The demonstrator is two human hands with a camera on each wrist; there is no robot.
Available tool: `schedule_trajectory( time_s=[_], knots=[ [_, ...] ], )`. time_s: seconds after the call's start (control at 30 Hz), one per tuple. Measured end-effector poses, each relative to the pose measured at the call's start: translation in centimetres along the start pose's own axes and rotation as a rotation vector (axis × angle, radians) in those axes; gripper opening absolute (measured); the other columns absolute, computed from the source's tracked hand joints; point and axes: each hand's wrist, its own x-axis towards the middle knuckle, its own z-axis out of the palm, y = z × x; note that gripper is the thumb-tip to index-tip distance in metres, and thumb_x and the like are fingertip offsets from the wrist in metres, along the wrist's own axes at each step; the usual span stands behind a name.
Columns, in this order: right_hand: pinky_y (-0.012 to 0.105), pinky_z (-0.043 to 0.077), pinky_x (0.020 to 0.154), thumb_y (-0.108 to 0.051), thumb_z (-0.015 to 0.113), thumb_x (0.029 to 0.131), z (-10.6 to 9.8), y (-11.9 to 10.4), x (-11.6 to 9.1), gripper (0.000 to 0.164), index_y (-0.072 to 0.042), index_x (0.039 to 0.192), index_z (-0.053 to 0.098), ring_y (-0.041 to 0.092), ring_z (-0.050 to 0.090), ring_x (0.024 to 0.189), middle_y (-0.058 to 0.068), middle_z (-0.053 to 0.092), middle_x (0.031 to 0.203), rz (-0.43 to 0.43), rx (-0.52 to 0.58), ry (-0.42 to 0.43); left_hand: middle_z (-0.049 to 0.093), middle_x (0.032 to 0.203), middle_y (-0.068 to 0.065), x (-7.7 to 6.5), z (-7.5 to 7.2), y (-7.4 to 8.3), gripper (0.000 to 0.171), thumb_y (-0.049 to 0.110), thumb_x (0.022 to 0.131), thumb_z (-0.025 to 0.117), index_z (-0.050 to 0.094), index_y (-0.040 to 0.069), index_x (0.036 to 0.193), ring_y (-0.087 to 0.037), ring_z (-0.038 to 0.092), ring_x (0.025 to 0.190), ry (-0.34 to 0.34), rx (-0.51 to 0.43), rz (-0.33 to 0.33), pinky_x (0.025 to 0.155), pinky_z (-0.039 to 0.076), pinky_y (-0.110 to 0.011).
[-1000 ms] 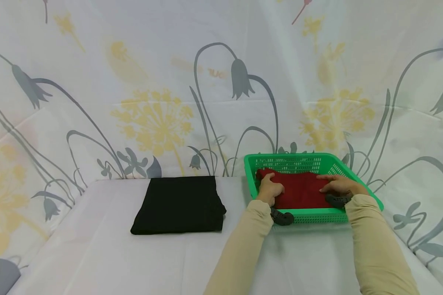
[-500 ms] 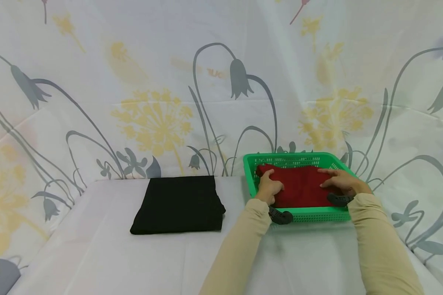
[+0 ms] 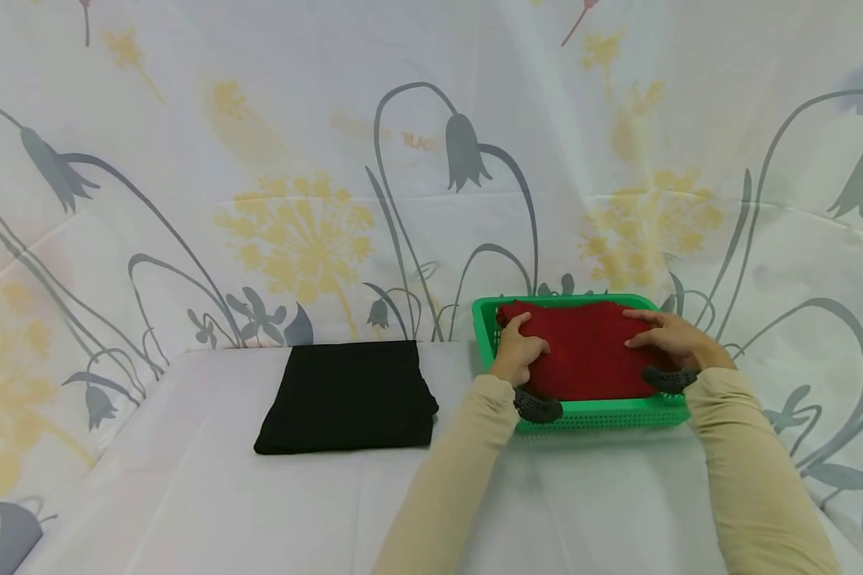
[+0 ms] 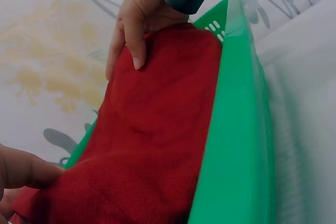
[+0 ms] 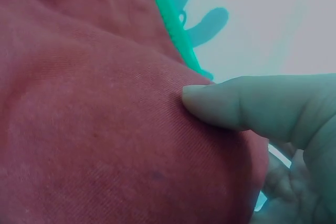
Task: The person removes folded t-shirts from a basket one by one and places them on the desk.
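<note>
A folded red cloth [image 3: 590, 351] lies over the inside of the green plastic basket [image 3: 604, 414], hiding most of its floor. My left hand [image 3: 519, 350] grips the cloth's left side, with the thumb [image 4: 31, 170] on its upper face. At the opposite side my right hand [image 3: 670, 339] holds it, its thumb [image 5: 226, 103] pressed on top and other fingers curled beneath the edge. The cloth sags a little between the hands, up near the rim level. In the left wrist view the cloth [image 4: 152, 103] runs alongside the basket's long wall [image 4: 231, 119].
A folded black cloth [image 3: 348, 399] lies flat on the white-covered table [image 3: 273, 511], left of the basket. Behind stands a white curtain [image 3: 316, 144] printed with grey and yellow flowers. Each wrist carries a dark strap [image 3: 539, 406].
Both hands have risen slightly with the red cloth, which now covers most of the basket's far wall. The right hand has shifted a little upward and right. The black cloth stays put.
</note>
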Motion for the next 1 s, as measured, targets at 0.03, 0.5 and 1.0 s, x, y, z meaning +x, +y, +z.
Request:
schedule_trajectory(
  time_s=[0.03, 0.5, 1.0],
  knots=[
    [0.037, 0.052, 0.079, -0.008, 0.062, 0.094, -0.1, -0.2, -0.1, 0.080, 0.000, 0.154, 0.009, 0.015, 0.061, 0.094, 0.038, 0.024, 0.145, -0.003, 0.006, 0.005, 0.041, 0.139, -0.009, 0.0, -0.1, 0.2, 0.066, -0.010, 0.084, 0.063, 0.049, 0.019, 0.142, -0.032, 0.049, 0.112, -0.004, -0.007, -0.002, 0.089, 0.047, -0.047],
    [0.033, 0.052, 0.079, -0.014, 0.067, 0.092, -0.5, -1.7, -1.1, 0.084, -0.004, 0.155, 0.013, 0.004, 0.060, 0.089, 0.030, 0.017, 0.153, -0.035, 0.045, 0.064, 0.046, 0.132, -0.009, 0.1, -1.1, 1.8, 0.067, -0.011, 0.081, 0.064, 0.053, 0.021, 0.139, -0.029, 0.048, 0.109, -0.047, -0.098, 0.016, 0.093, 0.044, -0.049],
    [0.029, 0.052, 0.080, -0.018, 0.067, 0.093, -0.3, -3.4, -2.2, 0.083, -0.010, 0.156, 0.014, 0.001, 0.059, 0.091, 0.020, 0.006, 0.159, -0.040, 0.093, 0.098, 0.046, 0.129, -0.006, 0.1, -2.7, 3.2, 0.068, -0.011, 0.082, 0.065, 0.052, 0.022, 0.141, -0.026, 0.047, 0.108, -0.134, -0.149, 0.031, 0.091, 0.044, -0.045]
  ],
)
